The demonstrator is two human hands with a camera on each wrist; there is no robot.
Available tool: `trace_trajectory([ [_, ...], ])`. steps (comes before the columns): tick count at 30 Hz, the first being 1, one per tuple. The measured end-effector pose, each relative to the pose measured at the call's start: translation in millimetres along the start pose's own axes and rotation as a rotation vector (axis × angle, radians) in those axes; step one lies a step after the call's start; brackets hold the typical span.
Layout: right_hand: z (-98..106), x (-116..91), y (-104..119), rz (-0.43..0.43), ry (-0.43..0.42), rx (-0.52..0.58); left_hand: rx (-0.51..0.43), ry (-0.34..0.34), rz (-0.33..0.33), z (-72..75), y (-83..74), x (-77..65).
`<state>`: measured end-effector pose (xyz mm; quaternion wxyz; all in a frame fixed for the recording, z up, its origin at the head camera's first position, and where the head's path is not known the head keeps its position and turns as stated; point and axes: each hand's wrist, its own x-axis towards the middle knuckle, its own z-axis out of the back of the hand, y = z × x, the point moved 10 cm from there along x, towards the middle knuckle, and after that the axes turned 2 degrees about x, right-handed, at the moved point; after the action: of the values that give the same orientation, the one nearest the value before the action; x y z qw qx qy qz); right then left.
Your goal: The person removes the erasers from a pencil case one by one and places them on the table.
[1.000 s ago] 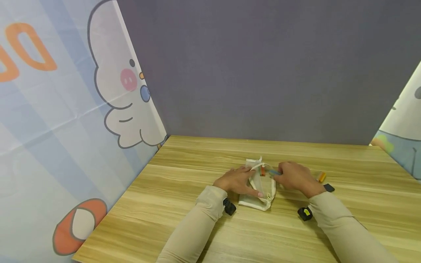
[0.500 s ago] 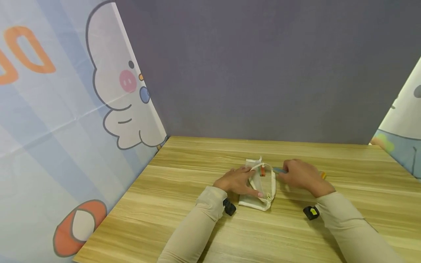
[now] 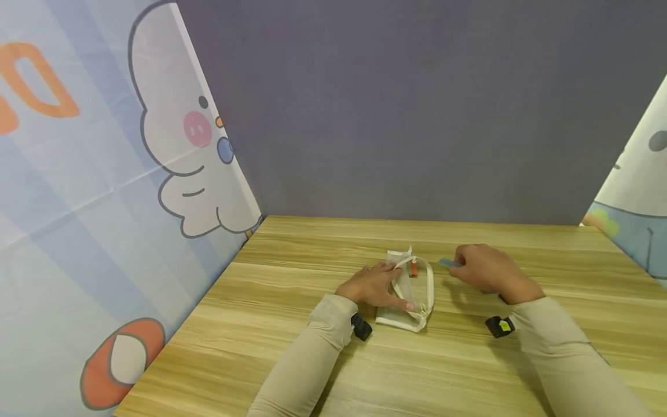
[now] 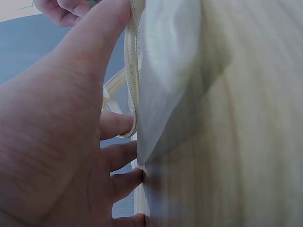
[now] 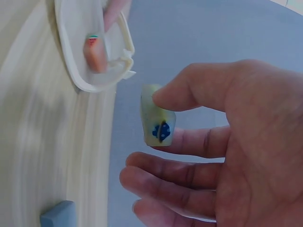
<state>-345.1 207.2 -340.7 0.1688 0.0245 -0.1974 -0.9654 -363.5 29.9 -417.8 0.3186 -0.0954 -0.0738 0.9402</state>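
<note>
A white-edged mesh zip pouch (image 3: 430, 292) lies on the table, its mouth spread wide. My left hand (image 3: 372, 285) rests on its left part with fingers spread; in the left wrist view the thumb (image 4: 90, 42) touches the zip edge. Inside sits a small orange-red piece (image 5: 96, 56) with a watermelon-like print. To the right of the pouch and apart from it, my right hand (image 3: 487, 267) pinches a small pale block (image 5: 158, 118) with a dark blue print between thumb and forefinger. That block looks bluish in the head view; its exact kind is unclear.
A blue-grey block (image 5: 59, 215) lies on the wooden table (image 3: 292, 260), near the right hand. In the head view a dark thing (image 3: 503, 298) is mostly hidden by the right wrist. A grey panel (image 3: 391, 116) stands behind the table, with a printed cloth (image 3: 120, 191) at left.
My right hand has drawn back to the right and slightly up from the pouch, with the block still pinched. It now covers a yellow-orange thing seen earlier. The left hand stays put.
</note>
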Motion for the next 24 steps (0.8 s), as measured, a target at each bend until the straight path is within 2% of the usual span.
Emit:
trace_trajectory([
  [15,7,-6,-7,-0.033,0.063,-0.022,-0.018,-0.001,-0.006,-0.5,0.5,-1.7],
  [24,0,-15,-13,-0.057,0.066,-0.013,-0.007,0.01,-0.016,-4.6,1.3,-9.8],
])
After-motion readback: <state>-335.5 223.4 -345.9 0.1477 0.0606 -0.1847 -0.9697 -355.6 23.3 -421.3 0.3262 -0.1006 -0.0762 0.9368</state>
